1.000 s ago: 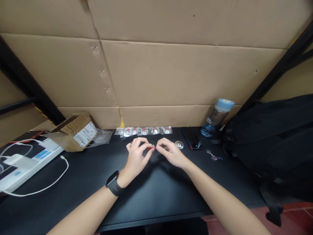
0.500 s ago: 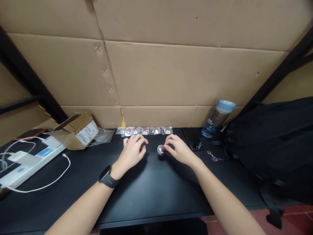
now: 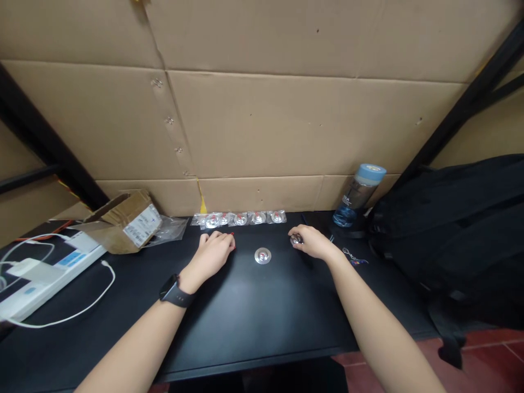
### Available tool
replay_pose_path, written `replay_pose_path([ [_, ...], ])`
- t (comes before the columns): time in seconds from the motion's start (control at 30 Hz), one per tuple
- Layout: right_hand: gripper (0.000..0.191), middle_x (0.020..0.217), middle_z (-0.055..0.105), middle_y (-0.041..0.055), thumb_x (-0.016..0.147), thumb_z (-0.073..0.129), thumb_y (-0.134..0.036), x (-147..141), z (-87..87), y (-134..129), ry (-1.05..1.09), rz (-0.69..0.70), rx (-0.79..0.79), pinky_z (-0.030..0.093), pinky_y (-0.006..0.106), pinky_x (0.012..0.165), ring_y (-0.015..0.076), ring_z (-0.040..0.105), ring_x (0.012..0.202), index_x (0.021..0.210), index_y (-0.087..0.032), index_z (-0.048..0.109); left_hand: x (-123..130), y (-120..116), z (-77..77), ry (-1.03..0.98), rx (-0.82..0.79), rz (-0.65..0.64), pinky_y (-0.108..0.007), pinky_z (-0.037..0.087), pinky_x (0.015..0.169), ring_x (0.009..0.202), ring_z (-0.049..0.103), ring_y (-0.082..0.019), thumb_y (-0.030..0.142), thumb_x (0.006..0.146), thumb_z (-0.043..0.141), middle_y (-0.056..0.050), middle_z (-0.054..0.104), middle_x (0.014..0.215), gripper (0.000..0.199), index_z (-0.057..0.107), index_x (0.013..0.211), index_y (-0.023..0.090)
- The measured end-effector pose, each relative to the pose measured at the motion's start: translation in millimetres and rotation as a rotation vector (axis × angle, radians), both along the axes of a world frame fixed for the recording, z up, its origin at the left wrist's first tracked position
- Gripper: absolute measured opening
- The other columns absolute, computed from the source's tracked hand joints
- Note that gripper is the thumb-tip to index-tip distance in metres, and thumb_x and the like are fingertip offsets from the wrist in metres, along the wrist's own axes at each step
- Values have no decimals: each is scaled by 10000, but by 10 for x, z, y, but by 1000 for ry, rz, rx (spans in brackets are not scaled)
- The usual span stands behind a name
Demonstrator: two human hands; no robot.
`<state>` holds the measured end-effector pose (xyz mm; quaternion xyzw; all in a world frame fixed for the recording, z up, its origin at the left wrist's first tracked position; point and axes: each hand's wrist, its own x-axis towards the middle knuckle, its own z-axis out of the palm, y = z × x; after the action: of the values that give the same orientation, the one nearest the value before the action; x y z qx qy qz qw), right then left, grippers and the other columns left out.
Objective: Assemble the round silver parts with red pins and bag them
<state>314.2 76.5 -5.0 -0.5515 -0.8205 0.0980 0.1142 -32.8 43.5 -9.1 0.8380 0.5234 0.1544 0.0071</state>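
A round silver disc (image 3: pixel 262 256) with a red centre lies flat on the black table between my hands. My right hand (image 3: pixel 313 243) is closed on the edge of a shiny silver disc (image 3: pixel 296 239), to the right of the first one; the fingers cover part of it. On the left, my left hand (image 3: pixel 213 254) rests low over the table with its fingers curled in. A bit of red shows at its fingertips, too small and covered to name. Behind the hands, several similar discs in clear wrappers (image 3: pixel 257 218) stand in a row.
An opened cardboard box (image 3: pixel 123 224) and a white power strip (image 3: pixel 57 275) with cables are at the left. A blue-capped bottle (image 3: pixel 360 194), a keyring charm (image 3: pixel 357 260) and a black backpack (image 3: pixel 454 234) occupy the right. A cardboard wall (image 3: pixel 254 125) stands behind.
The tilted disc at my right fingertips now lies flat on the table. My right hand has shifted right and is on another disc. The left hand's fingers have curled in more.
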Motion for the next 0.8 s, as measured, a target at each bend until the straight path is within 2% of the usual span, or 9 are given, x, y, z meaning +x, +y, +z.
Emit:
replay_pose_path([
  [0.13, 309, 1042, 722, 55, 768, 775, -169, -18, 61, -19, 77, -7, 48, 506, 324, 828, 239, 682, 949, 1062, -246, 720, 86, -17, 42, -187, -18, -29, -355, 276, 810, 936, 622, -194, 283, 1009, 516, 8, 732, 952, 128, 630, 963, 248],
  [0.23, 255, 999, 729, 39, 787, 776, -183, -105, 123, -60, 281, 69, 93, 514, 310, 805, 199, 680, 879, 1030, -237, 719, 181, -72, 95, -305, -29, -47, -366, 295, 867, 979, 656, -197, 300, 963, 612, 28, 752, 991, 66, 670, 976, 273],
  [0.4, 412, 1110, 739, 55, 775, 831, -289, -520, 170, -250, 802, 185, 72, 544, 345, 881, 218, 693, 1019, 1159, -243, 690, 312, -174, 148, -593, -72, -16, -375, 398, 912, 910, 711, -203, 360, 908, 696, 30, 784, 976, 191, 699, 1085, 288],
  [0.53, 412, 1221, 714, 74, 763, 849, -302, -872, 136, -451, 1058, 257, -4, 550, 376, 934, 236, 683, 1103, 1142, -248, 696, 351, -210, 150, -780, -52, -58, -330, 476, 879, 928, 716, -197, 355, 896, 708, 15, 786, 983, 117, 761, 969, 280],
  [0.63, 426, 1269, 696, 79, 758, 855, -292, -1026, 78, -543, 1146, 248, -39, 561, 391, 935, 239, 688, 1104, 1148, -257, 688, 370, -239, 165, -755, -17, -71, -348, 465, 875, 949, 696, -205, 330, 910, 690, 1, 773, 986, 97, 771, 937, 283],
  [0.8, 469, 1244, 709, 81, 742, 870, -285, -1133, -8, -587, 1251, 248, -100, 581, 400, 925, 238, 697, 1086, 1168, -264, 676, 404, -302, 202, -550, 103, -31, -388, 362, 857, 1041, 626, -230, 259, 922, 671, -19, 714, 1064, 108, 766, 872, 275],
])
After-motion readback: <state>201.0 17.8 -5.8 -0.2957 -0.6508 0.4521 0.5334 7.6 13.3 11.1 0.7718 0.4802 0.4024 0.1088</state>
